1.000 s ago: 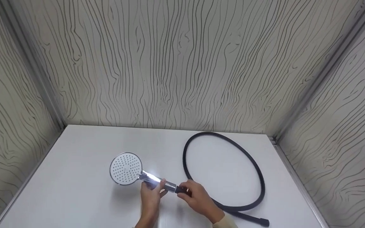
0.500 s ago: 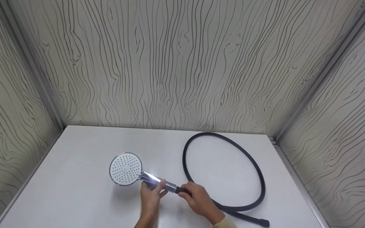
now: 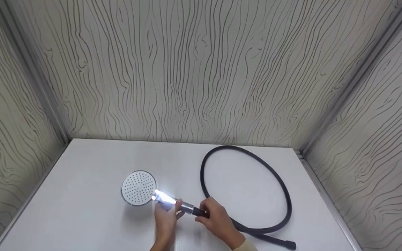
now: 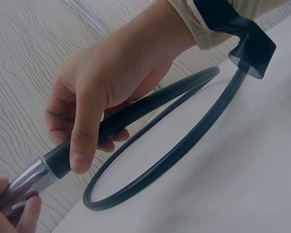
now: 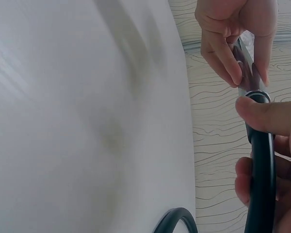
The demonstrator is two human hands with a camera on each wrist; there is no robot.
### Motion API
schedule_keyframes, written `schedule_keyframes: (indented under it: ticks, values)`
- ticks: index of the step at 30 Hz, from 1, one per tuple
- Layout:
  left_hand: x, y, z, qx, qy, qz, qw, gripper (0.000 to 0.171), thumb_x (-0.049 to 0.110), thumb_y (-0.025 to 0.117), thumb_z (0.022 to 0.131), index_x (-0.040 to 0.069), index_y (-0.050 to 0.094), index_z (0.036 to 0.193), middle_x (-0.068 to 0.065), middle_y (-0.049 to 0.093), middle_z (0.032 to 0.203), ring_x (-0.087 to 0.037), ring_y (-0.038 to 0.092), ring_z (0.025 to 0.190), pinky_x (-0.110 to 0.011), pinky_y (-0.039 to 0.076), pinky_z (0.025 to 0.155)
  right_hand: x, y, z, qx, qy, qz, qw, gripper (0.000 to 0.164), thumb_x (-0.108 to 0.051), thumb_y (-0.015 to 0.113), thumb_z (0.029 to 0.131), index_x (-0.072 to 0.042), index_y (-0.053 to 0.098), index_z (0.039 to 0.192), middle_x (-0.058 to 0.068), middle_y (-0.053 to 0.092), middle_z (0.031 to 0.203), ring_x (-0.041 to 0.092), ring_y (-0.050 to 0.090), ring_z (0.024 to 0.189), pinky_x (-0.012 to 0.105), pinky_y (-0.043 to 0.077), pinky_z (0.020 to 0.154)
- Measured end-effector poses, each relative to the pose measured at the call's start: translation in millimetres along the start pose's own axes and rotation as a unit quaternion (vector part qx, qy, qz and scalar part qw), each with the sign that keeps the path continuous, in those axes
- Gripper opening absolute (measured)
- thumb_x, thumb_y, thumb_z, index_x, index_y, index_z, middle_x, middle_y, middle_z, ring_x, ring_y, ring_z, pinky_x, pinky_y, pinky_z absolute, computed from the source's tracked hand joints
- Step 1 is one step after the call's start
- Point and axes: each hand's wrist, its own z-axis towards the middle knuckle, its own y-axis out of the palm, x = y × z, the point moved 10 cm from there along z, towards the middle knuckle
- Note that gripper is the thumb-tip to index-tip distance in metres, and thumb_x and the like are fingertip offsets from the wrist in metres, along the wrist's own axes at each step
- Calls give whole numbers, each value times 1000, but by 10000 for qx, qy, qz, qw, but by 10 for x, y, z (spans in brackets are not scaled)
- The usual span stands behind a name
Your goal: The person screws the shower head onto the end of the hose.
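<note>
A shower head (image 3: 138,188) with a round white spray face and a chrome handle is held above the table. My left hand (image 3: 165,220) grips its handle, thumb on top and fingers beneath. Against the handle's end sits the black end fitting (image 4: 57,159) of a shower hose (image 3: 289,195). My right hand (image 3: 217,220) pinches this fitting between thumb and fingers, as the left wrist view shows closely. How deep the fitting sits in the handle is hidden. In the right wrist view the hose (image 5: 263,184) runs down through the right hand.
The hose lies in a large loop on the right of the white table (image 3: 82,188). Its other end fitting (image 3: 290,245) lies near the front right. Wood-patterned panels (image 3: 173,69) stand behind and at both sides.
The right hand's fingers have shifted their hold on the fitting, showing more of its black end. The spray face has tipped and dropped slightly. The left hand keeps its grip.
</note>
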Motion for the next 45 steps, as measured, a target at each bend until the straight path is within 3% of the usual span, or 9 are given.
schedule_keyframes:
  ticks: [6,12,16,20,24,30,34,39,45]
  values:
    - [20,22,-7,-230,-28,8,9997,51,10,65,92,-8,35,128,-23,59,111,-19,69,91,-36,64,84,-74,-45,-2,197,-370,5,9991,11,-22,72,87,-17,64,92,-7,58,79,-4,47,69,11,49,58]
    - [38,45,-23,-621,-60,170,9979,49,13,62,95,-6,33,131,-20,58,116,-24,67,105,-36,62,90,41,37,20,-634,-66,807,9947,29,-35,58,97,-10,71,89,-5,59,70,-6,45,60,10,44,52]
    - [20,12,-18,-442,-9,115,9990,50,11,65,93,-6,35,129,-19,59,110,-21,68,96,-37,63,86,97,95,16,-968,366,965,9899,25,-33,61,96,-10,71,96,-5,63,78,-4,50,64,13,48,55]
    - [-15,-40,-20,-104,-40,86,9999,61,13,70,90,-6,33,134,-20,60,106,-18,69,85,-36,65,81,80,120,2,-772,392,604,9944,25,-29,73,87,-12,62,103,-5,63,89,-2,52,73,14,51,62]
    - [-40,-56,-32,27,-131,278,9995,64,17,71,89,-7,33,135,-23,61,110,-19,69,86,-35,65,79,30,117,-21,-391,234,194,9988,32,-18,80,79,-13,56,99,-6,58,90,-2,54,76,14,54,66]
    - [-18,-50,-18,63,-16,180,9998,56,12,70,89,-6,36,130,-22,60,107,-22,70,87,-36,65,78,-84,31,-32,55,-332,-18,9994,15,-20,73,87,-18,62,97,-7,57,83,-4,51,72,12,53,62]
    - [-6,-18,-4,-159,20,172,9997,50,11,68,91,-4,38,128,-18,58,106,-20,68,89,-36,64,81,-45,52,-8,-428,-256,389,9980,18,-32,61,96,-15,68,93,-6,58,75,-5,48,65,11,48,56]
    - [12,27,-16,-460,7,156,9988,57,13,66,92,-6,33,134,-18,57,110,-18,67,91,-36,63,86,94,143,12,-1230,487,1261,9831,30,-32,55,99,-8,71,91,-2,61,70,-2,50,56,12,46,49]
    - [4,-11,-38,-145,60,87,9998,63,14,70,90,-6,33,136,-21,60,108,-19,69,87,-34,64,81,92,106,2,-841,403,806,9924,23,-33,66,92,-13,65,102,-4,64,84,-2,53,67,13,50,58]
